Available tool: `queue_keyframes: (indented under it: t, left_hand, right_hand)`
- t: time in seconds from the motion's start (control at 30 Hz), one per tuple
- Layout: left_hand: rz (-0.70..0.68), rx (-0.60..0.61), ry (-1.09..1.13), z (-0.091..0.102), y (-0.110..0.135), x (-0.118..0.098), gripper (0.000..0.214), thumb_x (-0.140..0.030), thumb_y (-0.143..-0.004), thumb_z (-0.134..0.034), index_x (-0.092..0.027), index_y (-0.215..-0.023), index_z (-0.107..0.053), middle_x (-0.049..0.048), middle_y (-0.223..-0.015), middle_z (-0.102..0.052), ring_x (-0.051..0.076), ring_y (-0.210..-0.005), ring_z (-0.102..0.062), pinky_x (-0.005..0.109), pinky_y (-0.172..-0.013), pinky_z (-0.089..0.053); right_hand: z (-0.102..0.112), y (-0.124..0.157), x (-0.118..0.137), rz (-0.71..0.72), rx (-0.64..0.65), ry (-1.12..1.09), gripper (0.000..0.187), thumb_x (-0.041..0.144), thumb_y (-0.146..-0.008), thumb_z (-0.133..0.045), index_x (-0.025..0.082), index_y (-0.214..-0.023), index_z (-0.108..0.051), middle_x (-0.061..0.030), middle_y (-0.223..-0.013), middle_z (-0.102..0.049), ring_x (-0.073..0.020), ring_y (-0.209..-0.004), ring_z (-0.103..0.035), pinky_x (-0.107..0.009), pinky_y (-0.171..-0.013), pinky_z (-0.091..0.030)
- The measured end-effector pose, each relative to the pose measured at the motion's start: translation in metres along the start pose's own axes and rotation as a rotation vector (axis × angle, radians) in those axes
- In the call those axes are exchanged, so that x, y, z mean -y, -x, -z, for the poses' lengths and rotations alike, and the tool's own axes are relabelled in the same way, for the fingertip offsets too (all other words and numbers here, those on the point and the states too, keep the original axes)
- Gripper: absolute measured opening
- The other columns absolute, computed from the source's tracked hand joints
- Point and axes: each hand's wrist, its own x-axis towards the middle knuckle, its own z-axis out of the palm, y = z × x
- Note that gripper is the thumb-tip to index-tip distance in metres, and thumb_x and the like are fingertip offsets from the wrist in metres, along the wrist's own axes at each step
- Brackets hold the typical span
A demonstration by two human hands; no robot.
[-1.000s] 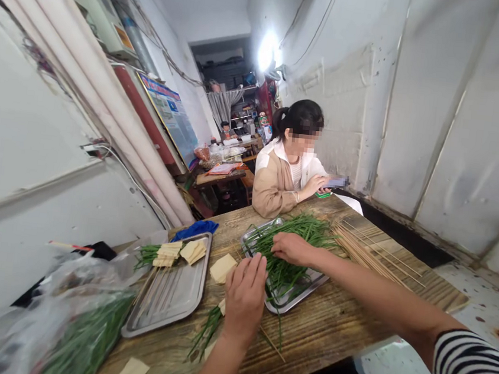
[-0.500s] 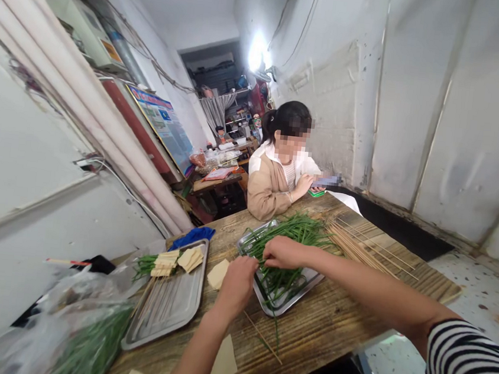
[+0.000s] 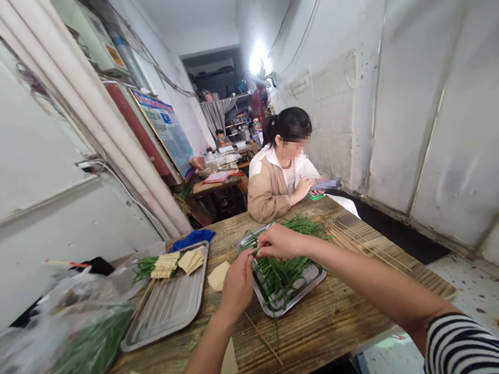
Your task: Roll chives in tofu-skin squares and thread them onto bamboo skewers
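Note:
Over the left edge of a metal tray (image 3: 312, 284) of garlic chives (image 3: 282, 274), my two hands meet. My left hand (image 3: 238, 284) is closed around a small bunch of chives, green showing at its fingertips. Fingers pinched, my right hand (image 3: 278, 241) grips the same bunch from the right; its fingertips partly hide the stems. A square tofu sheet (image 3: 217, 275) lies on the table left of my left hand. Below the tray lies a single bamboo skewer (image 3: 263, 338). Another tofu sheet (image 3: 229, 364) is partly covered by my left forearm.
At left, a second tray (image 3: 173, 316) bears skewered tofu rolls (image 3: 165, 265), stacked tofu sheets (image 3: 190, 260) and a blue cloth (image 3: 192, 238) beside it. Plastic bags (image 3: 80, 312) with greens lie at the near left. Loose skewers (image 3: 348, 239) lie far right. A person (image 3: 272, 183) holding a phone sits across the table.
My right hand has risen slightly and moved left, closer to my left hand. Green chives now show between the fingertips of both hands. The trays stay in place.

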Motion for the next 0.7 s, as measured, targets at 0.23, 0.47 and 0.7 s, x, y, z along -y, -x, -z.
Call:
queue_keyframes:
  t: [0.23, 0.47, 0.7]
  left_hand:
    - [0.145, -0.077, 0.522, -0.019, -0.002, -0.013, 0.033, -0.039, -0.089, -0.045, -0.018, -0.107, -0.063, 0.0059, -0.105, -0.067, 0.02, -0.102, -0.058, 0.031, -0.093, -0.039]
    - [0.245, -0.123, 0.475, -0.029, 0.002, -0.022, 0.022, -0.038, -0.084, -0.053, -0.02, -0.081, -0.066, 0.0042, -0.079, -0.065, 0.021, -0.083, -0.056, 0.029, -0.08, -0.041]
    - [0.447, 0.22, 1.102, -0.017, 0.003, -0.018, 0.041, -0.048, -0.078, -0.06, -0.015, -0.101, -0.064, 0.0056, -0.086, -0.065, 0.018, -0.081, -0.057, 0.029, -0.072, -0.043]
  right_hand:
    - [-0.009, -0.001, -0.002, -0.144, -0.122, -0.478, 0.019, 0.018, -0.08, -0.06, 0.013, -0.062, -0.056, 0.0056, -0.039, -0.054, -0.0093, -0.035, -0.053, -0.017, -0.038, -0.045]
    - [-0.021, 0.0, -0.001, -0.273, -0.208, -0.584, 0.02, 0.019, -0.08, -0.06, 0.014, -0.06, -0.058, 0.0038, -0.04, -0.057, -0.011, -0.037, -0.056, -0.018, -0.039, -0.048]
    - [-0.015, 0.011, -0.006, -0.158, -0.13, -0.432, 0.011, 0.007, -0.069, -0.057, 0.014, -0.061, -0.06, 0.0064, -0.04, -0.056, -0.0106, -0.038, -0.057, -0.017, -0.039, -0.047]
